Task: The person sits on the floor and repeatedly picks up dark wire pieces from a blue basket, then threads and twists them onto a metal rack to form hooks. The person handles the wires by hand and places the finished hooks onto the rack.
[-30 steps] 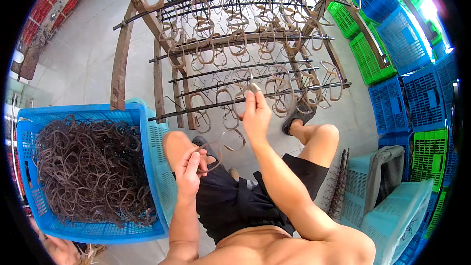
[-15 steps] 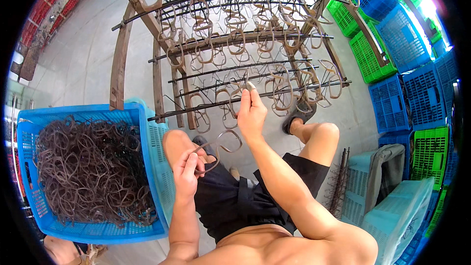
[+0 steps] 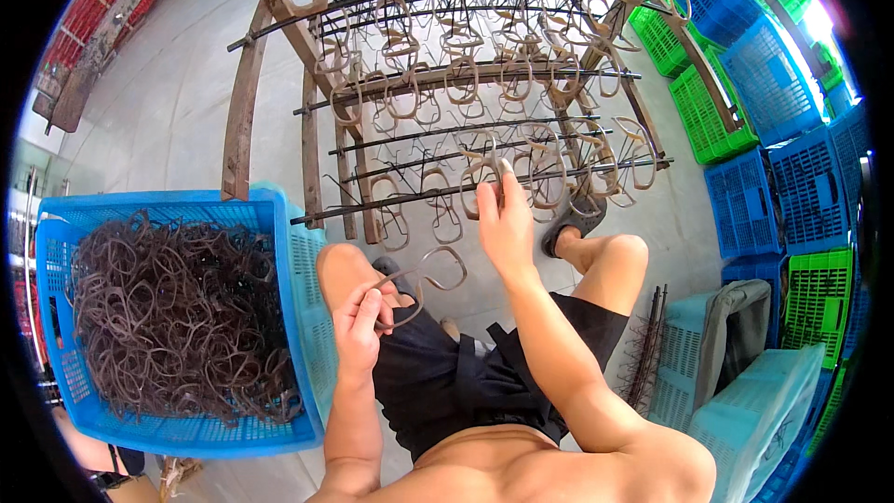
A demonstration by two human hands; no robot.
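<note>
Pinched between the thumb and fingers of my left hand (image 3: 358, 321) is a brown eyeglass frame front (image 3: 420, 291), its far rim pointing toward the rack. My right hand (image 3: 507, 228) reaches to the lowest front rod (image 3: 419, 194) of the wooden rack. Its thumb and forefinger close on another brown eyeglass frame (image 3: 494, 147) at that rod; the exact grip is partly hidden. Several similar frames hang in rows from wire hooks along the black rods, on both sides of my right hand.
A blue basket (image 3: 279, 317) heaped with dark brown eyeglass frames (image 3: 177, 326) stands at my left. Blue and green crates (image 3: 736, 196) are stacked along the right. Pale blue baskets (image 3: 745, 410) and a bundle of thin rods (image 3: 649, 345) sit by my right leg.
My right hand has shifted a little to the right along the rod, and an eyeglass frame now shows at its fingertips. My left hand still holds its frame in nearly the same place.
</note>
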